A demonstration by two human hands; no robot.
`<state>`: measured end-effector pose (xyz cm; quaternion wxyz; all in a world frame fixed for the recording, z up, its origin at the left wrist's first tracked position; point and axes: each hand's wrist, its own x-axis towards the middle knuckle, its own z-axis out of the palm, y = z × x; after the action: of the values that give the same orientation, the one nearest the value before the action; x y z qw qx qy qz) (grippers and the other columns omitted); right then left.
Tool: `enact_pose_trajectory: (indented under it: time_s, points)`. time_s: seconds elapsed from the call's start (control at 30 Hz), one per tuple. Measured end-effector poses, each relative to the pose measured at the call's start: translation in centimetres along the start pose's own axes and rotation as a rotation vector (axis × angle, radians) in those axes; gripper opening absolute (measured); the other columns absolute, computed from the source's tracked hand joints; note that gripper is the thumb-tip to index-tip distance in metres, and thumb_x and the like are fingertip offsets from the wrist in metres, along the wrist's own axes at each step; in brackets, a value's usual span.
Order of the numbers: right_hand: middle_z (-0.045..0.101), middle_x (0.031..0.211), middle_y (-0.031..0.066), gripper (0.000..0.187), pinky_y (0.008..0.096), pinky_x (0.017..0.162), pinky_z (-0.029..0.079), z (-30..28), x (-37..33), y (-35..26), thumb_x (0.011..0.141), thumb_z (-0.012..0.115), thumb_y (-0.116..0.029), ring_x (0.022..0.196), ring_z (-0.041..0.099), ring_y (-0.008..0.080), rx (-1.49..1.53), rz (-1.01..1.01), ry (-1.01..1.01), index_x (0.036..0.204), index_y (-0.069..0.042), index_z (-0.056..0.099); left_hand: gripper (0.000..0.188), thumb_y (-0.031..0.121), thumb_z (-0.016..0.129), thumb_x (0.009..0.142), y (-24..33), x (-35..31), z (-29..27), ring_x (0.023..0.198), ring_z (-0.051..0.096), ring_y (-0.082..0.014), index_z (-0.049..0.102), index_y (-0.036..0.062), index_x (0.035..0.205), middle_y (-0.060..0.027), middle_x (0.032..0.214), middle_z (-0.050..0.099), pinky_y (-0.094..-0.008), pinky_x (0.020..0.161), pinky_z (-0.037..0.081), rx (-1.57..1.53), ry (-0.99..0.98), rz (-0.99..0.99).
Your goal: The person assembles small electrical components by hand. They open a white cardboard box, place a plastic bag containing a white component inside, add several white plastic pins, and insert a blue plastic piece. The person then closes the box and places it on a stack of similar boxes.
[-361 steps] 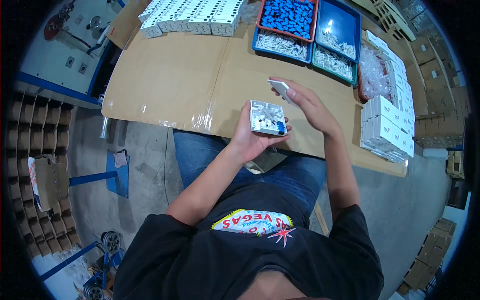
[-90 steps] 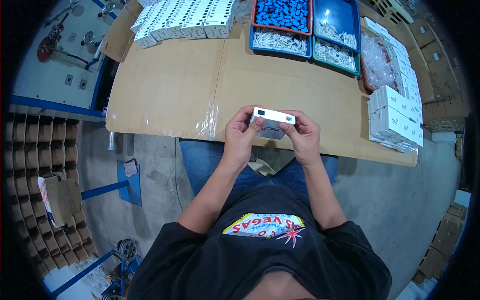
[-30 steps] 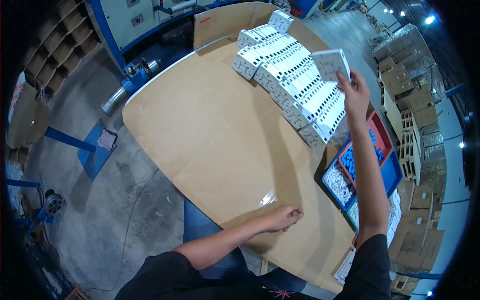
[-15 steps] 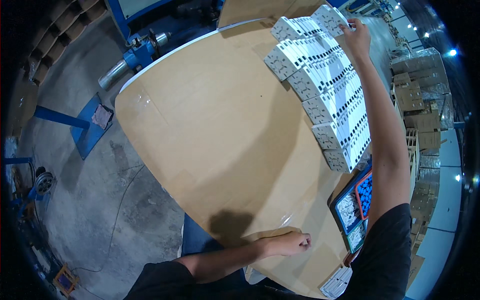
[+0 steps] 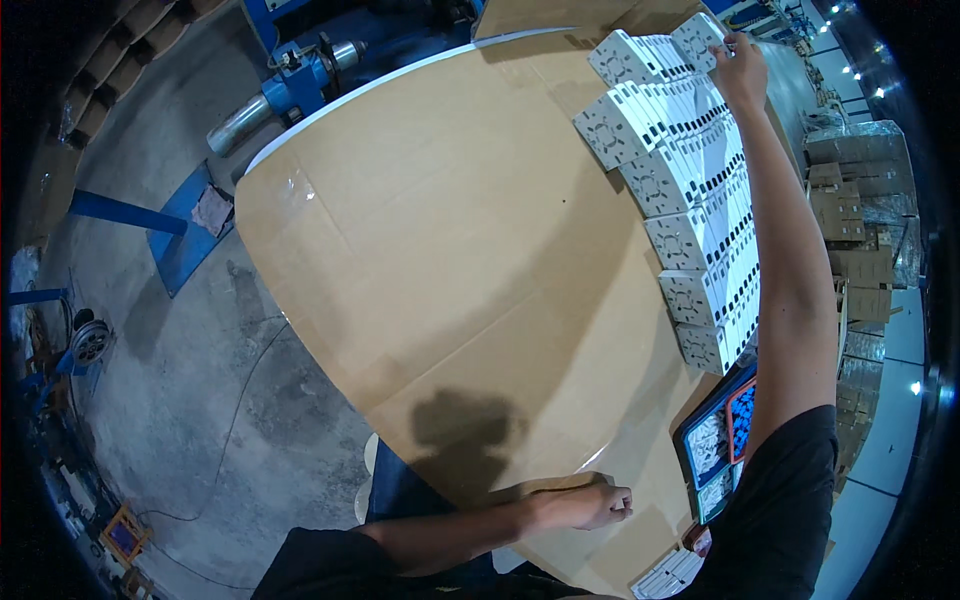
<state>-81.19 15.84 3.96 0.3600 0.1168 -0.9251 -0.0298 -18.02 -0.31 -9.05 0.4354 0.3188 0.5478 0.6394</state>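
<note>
At the far right of the table, my right hand (image 5: 741, 75) pinches the edge of a square white housing (image 5: 697, 42) with dark holes in its face. That piece stands at the far end of several rows of matching white housings (image 5: 700, 240), set tightly side by side with dark slots along their edges. My left hand (image 5: 603, 503) rests near the front edge of the cardboard-covered table (image 5: 420, 260), fingers curled into a loose fist, with nothing seen in it. The right fingertips are partly hidden behind the white piece.
Beside my right forearm sit a blue bin of small white parts (image 5: 709, 445) and an orange-rimmed bin of blue parts (image 5: 741, 420). A stack of thin white pieces (image 5: 668, 576) lies at the front right. Blue machinery (image 5: 300, 80) stands beyond the table's far left edge.
The whole view has shifted, so the table and white rows appear farther right and lower. My right hand stays at the same white housing; my left hand remains curled near the front edge.
</note>
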Motion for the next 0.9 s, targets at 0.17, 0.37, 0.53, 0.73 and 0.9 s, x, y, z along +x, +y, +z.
enact_pose_trajectory:
  time_s: [0.17, 0.37, 0.53, 0.73, 0.9]
  points:
    - [0.066, 0.11, 0.021, 0.034, 0.0472, 0.087, 0.053, 0.6, -0.4, -0.3, 0.089, 0.076, -0.035, 0.102, 0.067, 0.04, -0.046, 0.005, -0.006, 0.114, -0.013, 0.067, 0.032, 0.029, 0.061, 0.1, -0.1, 0.1, 0.1, 0.087, 0.071, -0.035, 0.065, 0.0021, 0.116, -0.0178, 0.094, 0.074, -0.0444, 0.079, 0.055, 0.053, 0.01, -0.001]
    - [0.065, 0.117, 0.0168, 0.036, 0.0496, 0.085, 0.055, -0.1, -0.7, -1.7, 0.088, 0.075, -0.039, 0.103, 0.067, 0.0389, -0.112, 0.09, -0.043, 0.115, -0.016, 0.066, 0.033, 0.031, 0.059, 0.101, -0.5, 0.6, 0.4, 0.087, 0.071, -0.035, 0.065, 0.0025, 0.116, -0.018, 0.095, 0.074, -0.0441, 0.08, 0.055, -0.011, -0.033, -0.033]
    - [0.064, 0.12, 0.0128, 0.039, 0.0516, 0.084, 0.056, -1.0, -0.9, -2.5, 0.088, 0.074, -0.042, 0.113, 0.064, 0.0367, -0.213, 0.025, -0.069, 0.115, -0.015, 0.066, 0.031, 0.031, 0.056, 0.103, -0.6, 1.1, 0.5, 0.08, 0.07, -0.0298, 0.062, 0.0041, 0.119, -0.0146, 0.092, 0.073, -0.0421, 0.075, 0.054, -0.079, -0.11, -0.098]
    - [0.064, 0.12, 0.0095, 0.04, 0.0515, 0.085, 0.056, -1.9, -1.8, -3.7, 0.09, 0.072, -0.043, 0.118, 0.062, 0.035, -0.272, 0.033, 0.022, 0.12, -0.017, 0.067, 0.029, 0.03, 0.052, 0.105, 0.3, 1.0, -0.6, 0.067, 0.061, -0.0152, 0.061, 0.0052, 0.116, -0.0064, 0.083, 0.065, -0.0345, 0.063, 0.05, -0.212, -0.193, -0.209]
    - [0.066, 0.11, 0.0132, 0.029, 0.0497, 0.083, 0.054, -5.7, -4.8, -5.5, 0.093, 0.07, -0.037, 0.105, 0.065, 0.0365, -0.057, 0.025, 0.138, 0.109, -0.013, 0.071, 0.031, 0.031, 0.052, 0.106, 0.8, 0.8, -1.4, 0.063, 0.06, -0.0134, 0.061, 0.0033, 0.117, -0.0054, 0.085, 0.063, -0.0319, 0.062, 0.05, -0.355, -0.221, -0.225]
